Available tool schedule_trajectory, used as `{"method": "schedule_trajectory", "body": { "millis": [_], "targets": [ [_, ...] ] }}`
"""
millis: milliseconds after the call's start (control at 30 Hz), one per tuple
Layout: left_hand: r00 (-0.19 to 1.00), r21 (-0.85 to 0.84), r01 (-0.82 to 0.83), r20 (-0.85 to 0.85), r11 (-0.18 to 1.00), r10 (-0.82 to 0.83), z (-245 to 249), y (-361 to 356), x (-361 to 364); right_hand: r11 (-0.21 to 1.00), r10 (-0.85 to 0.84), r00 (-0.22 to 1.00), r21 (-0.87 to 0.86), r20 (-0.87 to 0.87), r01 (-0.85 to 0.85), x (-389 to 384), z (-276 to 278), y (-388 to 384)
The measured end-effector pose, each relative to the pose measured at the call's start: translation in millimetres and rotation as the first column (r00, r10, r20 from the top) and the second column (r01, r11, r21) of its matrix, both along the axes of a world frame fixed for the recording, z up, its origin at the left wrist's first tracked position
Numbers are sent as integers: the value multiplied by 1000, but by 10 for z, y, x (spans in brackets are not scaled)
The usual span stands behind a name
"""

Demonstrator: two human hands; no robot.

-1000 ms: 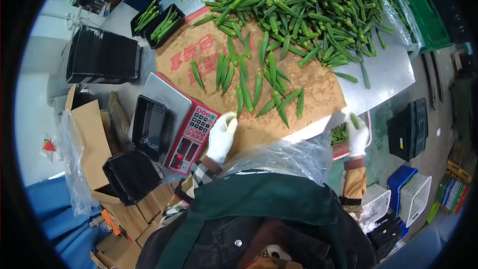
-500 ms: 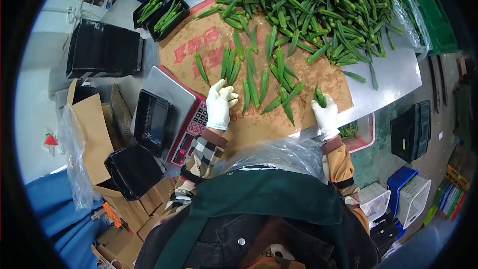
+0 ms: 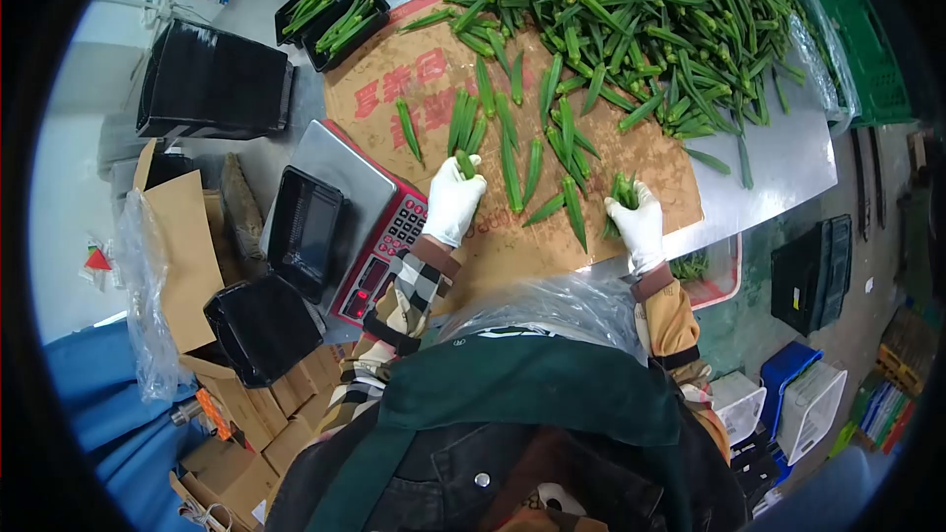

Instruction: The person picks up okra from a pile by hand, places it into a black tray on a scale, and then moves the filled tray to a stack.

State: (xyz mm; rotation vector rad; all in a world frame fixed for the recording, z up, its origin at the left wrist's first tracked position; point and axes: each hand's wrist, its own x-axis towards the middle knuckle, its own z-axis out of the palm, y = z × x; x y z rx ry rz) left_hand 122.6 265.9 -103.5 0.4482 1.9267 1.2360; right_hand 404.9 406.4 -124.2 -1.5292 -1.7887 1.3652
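Note:
My gloved left hand [image 3: 454, 205] is closed on an okra pod [image 3: 465, 165], just below a small group of okra pods [image 3: 459, 122] lying on the cardboard sheet [image 3: 374, 118]. My gloved right hand [image 3: 639, 224] is closed on okra pods [image 3: 621, 191] near the sheet's right edge; their exact number is partly hidden by the fingers. Between my hands, loose okra pods [image 3: 574, 215] are spread over the cardboard. A large okra pile [image 3: 650, 20] covers the far side of the table.
On my left, a red-edged scale [image 3: 382, 227] carries a black tray [image 3: 305, 227]. Two trays with okra [image 3: 345, 25] stand at the back left. Black tray stacks [image 3: 212, 79] and an open carton [image 3: 182, 246] are further left. A green crate [image 3: 857, 49] stands far right.
My left hand has moved slightly right and picked up an okra pod from the cardboard. My right hand has gathered another pod with the one it held. The view has shifted slightly.

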Motion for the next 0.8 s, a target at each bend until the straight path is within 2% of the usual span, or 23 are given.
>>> {"method": "schedule_trajectory", "body": {
  "millis": [33,67,100,133,167,200,233,267,300,367,400,433,500,567,633,667,700,733,767,800],
  "targets": [
    [1000,26,-22,-16,999,23,-26,-1,-14,999,38,998,29,50,-39,-41,217,-96],
    [996,-8,23,-83,1000,-24,-63,55,-4,995,72,992,59,99,-79,-96,347,-180],
    [986,-43,67,-149,997,-73,-96,133,48,989,135,985,43,111,-140,-136,260,-260],
    [960,-113,97,-253,989,-123,72,271,183,973,182,959,104,218,-208,-225,283,-345],
    [871,-258,123,-435,958,-229,174,364,312,947,220,919,156,326,-282,-321,308,-437],
    [781,-207,105,-588,973,-209,-13,385,415,881,177,908,349,380,-318,-393,99,-544],
    [667,-151,95,-724,984,-175,-116,404,477,848,176,874,381,453,-368,-444,53,-556],
    [647,-118,120,-743,986,-168,-207,406,473,898,193,864,270,465,-347,-442,31,-546],
    [786,-117,116,-596,986,-164,-163,416,428,935,212,854,156,474,-319,-463,82,-511],
    [963,-127,119,-228,985,-146,-33,358,317,970,243,949,-81,201,-231,-340,224,-368],
    [977,-43,75,-197,996,-82,-123,319,288,976,178,983,-122,-54,-183,-233,-29,-313],
    [963,-60,97,-246,993,-109,-22,342,298,965,182,983,-184,-29,-184,-226,134,-183],
    [927,-94,135,-339,986,-159,161,420,380,991,114,990,-55,-86,-119,-423,407,-11],
    [823,-102,244,-505,964,-262,108,543,566,980,159,984,112,74,-167,-684,517,214],
    [645,-278,264,-661,923,-384,99,579,818,950,162,947,214,279,-225,-1009,510,370],
    [579,-360,291,-672,887,-462,54,602,860,917,159,920,292,357,-272,-1147,412,422],
    [561,-378,313,-666,871,-491,41,614,863,875,146,890,364,432,-320,-1263,346,464],
    [621,-341,311,-634,887,-461,-22,609,828,840,156,827,368,540,-399,-1330,288,504],
    [677,-304,307,-596,902,-431,-64,600,780,860,179,824,321,538,-396,-1338,238,548],
    [753,-339,266,-512,903,-414,96,616,725,878,203,821,273,533,-394,-1343,281,598]
  ]
}}
